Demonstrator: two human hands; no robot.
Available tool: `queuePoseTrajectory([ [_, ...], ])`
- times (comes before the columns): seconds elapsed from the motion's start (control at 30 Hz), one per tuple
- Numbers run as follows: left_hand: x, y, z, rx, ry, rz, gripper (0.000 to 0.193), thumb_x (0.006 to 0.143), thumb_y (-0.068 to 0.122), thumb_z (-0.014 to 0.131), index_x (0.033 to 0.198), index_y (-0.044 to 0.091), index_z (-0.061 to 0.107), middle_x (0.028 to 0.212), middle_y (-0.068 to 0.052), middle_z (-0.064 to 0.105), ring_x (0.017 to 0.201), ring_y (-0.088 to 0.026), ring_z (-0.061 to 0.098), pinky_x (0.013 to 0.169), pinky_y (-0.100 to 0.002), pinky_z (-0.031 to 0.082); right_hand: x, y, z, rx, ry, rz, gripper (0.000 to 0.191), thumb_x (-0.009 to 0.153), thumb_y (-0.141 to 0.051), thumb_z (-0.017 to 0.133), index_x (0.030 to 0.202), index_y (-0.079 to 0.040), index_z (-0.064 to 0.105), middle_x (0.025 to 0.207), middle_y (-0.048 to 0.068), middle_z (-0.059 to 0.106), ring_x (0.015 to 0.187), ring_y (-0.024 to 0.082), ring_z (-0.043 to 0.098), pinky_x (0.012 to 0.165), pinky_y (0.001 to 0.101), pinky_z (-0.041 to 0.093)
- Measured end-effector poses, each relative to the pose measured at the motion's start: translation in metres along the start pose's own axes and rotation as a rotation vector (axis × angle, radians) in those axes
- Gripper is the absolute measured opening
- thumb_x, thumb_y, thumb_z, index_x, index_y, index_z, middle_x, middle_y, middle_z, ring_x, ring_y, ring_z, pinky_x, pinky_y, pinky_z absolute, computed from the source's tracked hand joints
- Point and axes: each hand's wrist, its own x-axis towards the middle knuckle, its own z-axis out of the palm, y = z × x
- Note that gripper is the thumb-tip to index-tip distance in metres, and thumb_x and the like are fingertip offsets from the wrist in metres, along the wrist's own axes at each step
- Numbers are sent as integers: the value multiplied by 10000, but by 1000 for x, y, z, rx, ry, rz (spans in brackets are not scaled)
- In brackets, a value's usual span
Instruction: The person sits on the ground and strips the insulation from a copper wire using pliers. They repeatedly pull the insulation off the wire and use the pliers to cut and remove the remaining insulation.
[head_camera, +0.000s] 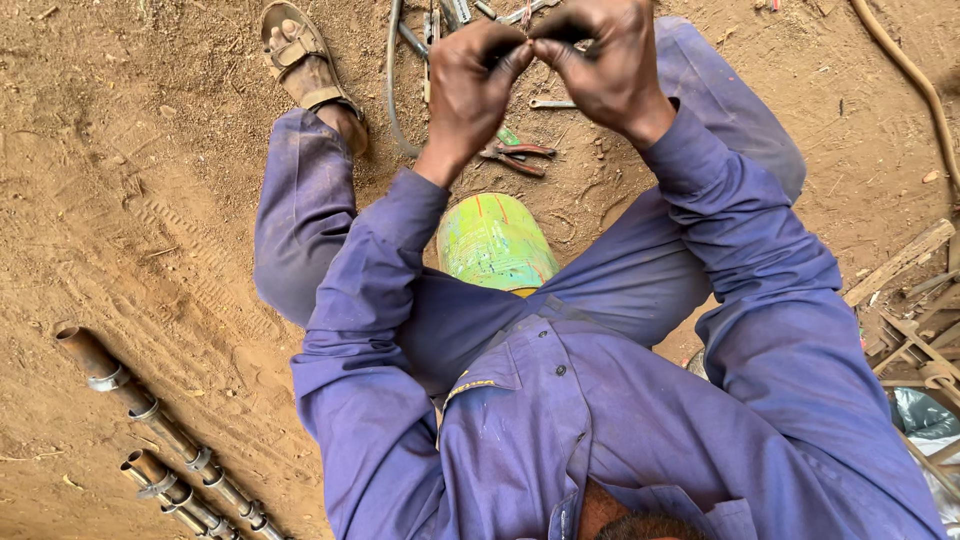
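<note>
Head view. Packed reddish dirt ground (150, 180), scattered with debris.

Item 1: left hand (470, 75) and right hand (605, 65), at 12 o'clock, raised together, fingertips pinched on a small dark piece (530, 28) between them; too small to identify, and how firm the grip is I cannot tell.

Item 2: red-handled pliers (515, 155), on the ground just below the hands, untouched.

Item 3: green painted container (495, 240), centre, between the purple-clad knees.

Item 4: loose spanners and a hose (392, 80), near 12 o'clock beyond the hands.

Item 5: clamped metal pipes (150, 420), at 8 o'clock, well apart.

Item 6: timber and scrap frame (915, 330), at 3 o'clock.

Risk, as judged: the pinched piece could slip and vanish into loose soil, since it is tiny and held only by fingertips.
</note>
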Motion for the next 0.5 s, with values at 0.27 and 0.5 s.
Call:
queuePoseTrajectory([
  [0.27, 0, 1, -7, -892, 81, -541, 127, 1001, 135, 750, 1028, 13, 727, 793, -42, 704, 558, -73, 557, 454, -232, 433, -2, 2, 24, 274, 64, -9, 222, 1101, -36, 713, 1302, 59, 711, 1127, 136, 743, 1009, 176, 734, 903, 315, 620],
  [0.5, -2, 6, -11, -997, 37, -503, 398, 922, 66, 752, 1234, 38, 507, 953, -62, 614, 714, -111, 592, 551, -250, 483, -5, 2, 23, 183, 144, 20, 139, 1095, 6, 698, 1222, 34, 745, 1010, 110, 754, 845, 150, 731, 739, 296, 621],
])
